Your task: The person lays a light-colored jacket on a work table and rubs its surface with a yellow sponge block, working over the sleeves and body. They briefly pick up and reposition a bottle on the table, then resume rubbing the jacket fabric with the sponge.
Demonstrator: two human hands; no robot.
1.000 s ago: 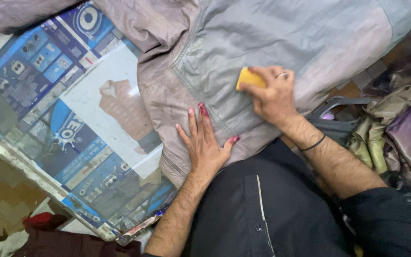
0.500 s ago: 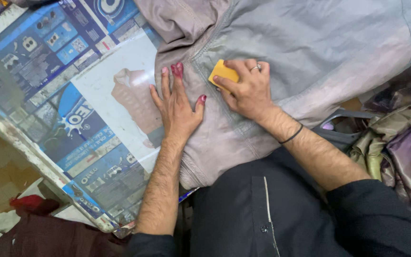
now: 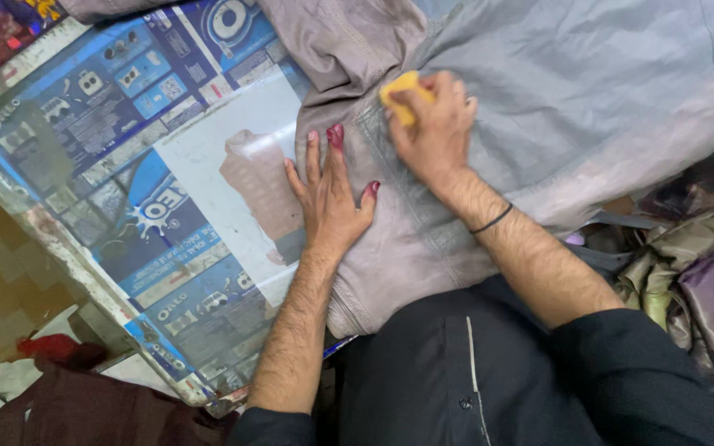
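A grey-mauve garment [image 3: 555, 107] lies spread over a table covered with blue and white printed sheeting [image 3: 126, 165]. My left hand [image 3: 328, 194], with red-stained fingertips, lies flat and open on the garment's left edge, pressing the cloth down. My right hand [image 3: 435, 128] is closed around a small yellow block [image 3: 398, 87] and holds it against the fabric near a seam, just right of the left hand. A thin black band circles my right wrist.
Shiny olive and purple fabrics [image 3: 696, 264] are heaped at the right. The table's edge [image 3: 68, 256] runs diagonally at lower left, with a patterned floor, white scraps and dark red cloth [image 3: 59, 396] below it. My dark clothing fills the bottom centre.
Both hands have shifted leftward and up across the garment. The yellow block moved with my right hand toward the garment's left seam; the left hand stays flat beside it.
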